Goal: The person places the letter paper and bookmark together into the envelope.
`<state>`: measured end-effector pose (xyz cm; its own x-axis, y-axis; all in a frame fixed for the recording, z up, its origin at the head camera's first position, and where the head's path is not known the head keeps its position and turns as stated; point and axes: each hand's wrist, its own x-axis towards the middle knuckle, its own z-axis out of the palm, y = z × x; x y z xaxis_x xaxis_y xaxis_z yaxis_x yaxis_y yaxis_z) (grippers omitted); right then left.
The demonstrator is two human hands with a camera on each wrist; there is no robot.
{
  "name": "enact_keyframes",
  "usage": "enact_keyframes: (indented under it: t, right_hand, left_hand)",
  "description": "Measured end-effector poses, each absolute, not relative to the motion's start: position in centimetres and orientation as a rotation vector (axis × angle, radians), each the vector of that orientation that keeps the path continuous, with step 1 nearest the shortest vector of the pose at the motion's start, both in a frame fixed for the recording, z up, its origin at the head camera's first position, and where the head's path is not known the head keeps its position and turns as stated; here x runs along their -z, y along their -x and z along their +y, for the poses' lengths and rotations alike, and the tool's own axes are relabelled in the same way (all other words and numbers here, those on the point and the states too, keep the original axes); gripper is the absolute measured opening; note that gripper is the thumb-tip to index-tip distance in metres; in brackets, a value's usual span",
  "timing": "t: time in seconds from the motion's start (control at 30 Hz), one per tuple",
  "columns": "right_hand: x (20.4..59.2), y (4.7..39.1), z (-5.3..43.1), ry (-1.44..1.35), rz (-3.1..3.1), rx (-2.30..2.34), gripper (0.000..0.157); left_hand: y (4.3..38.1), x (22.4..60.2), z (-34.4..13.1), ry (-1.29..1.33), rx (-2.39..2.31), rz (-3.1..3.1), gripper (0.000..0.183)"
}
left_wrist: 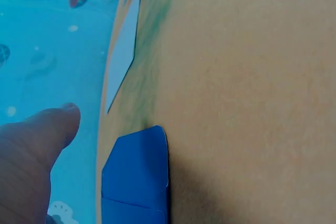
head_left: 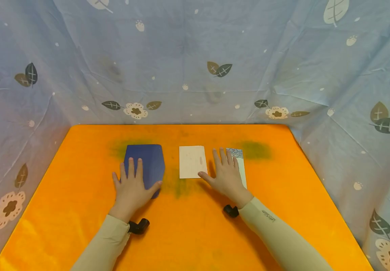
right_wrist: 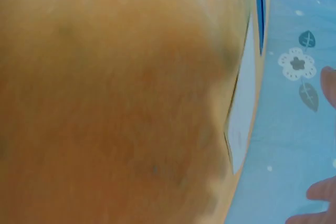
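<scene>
Both near corners of the table (head_left: 188, 244) are cut off by the head view's bottom edge, and the left sleeve (head_left: 101, 244) and right sleeve (head_left: 283, 241) get chopped there too. The blue folder (head_left: 151, 165), on the table's left half, is partly covered by the left hand (head_left: 131, 194); whether it's actually being touched can't really be told, tbh. Towards the table's right edge, much of the glitter-topped card (head_left: 242, 167) is blocked by the right hand (head_left: 228, 178). Marks on the white paper (head_left: 191, 162) are too tiny to be read. The tabletop's badly blurred in the right wrist view.
</scene>
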<state>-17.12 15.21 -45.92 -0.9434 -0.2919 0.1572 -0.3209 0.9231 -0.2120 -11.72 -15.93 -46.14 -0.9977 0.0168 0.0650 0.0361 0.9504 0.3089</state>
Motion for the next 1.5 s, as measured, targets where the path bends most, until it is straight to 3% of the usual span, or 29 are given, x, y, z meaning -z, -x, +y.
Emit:
enact_keyframes:
  t: [0.27,0.47,1.23,1.5]
  right_hand:
    - [45.8,17.7,12.6,-0.637,-2.835,-0.911,0.077]
    - [45.8,18.0,10.1,-0.653,-2.829,-1.164,0.069]
    - [46.9,19.3,4.0,-0.837,-2.946,-1.014,0.068]
    - [47.1,19.4,2.9,-0.917,-2.993,-0.867,0.061]
  left_hand:
    - [12.0,46.2,-16.4,0.005,0.545,-3.059,0.108]
    - [11.9,46.7,-16.8,-0.002,0.553,-3.042,0.107]
    - [12.4,47.7,-17.8,-0.049,0.549,-3.114,0.106]
    - [12.2,47.7,-17.8,-0.068,0.564,-3.104,0.101]
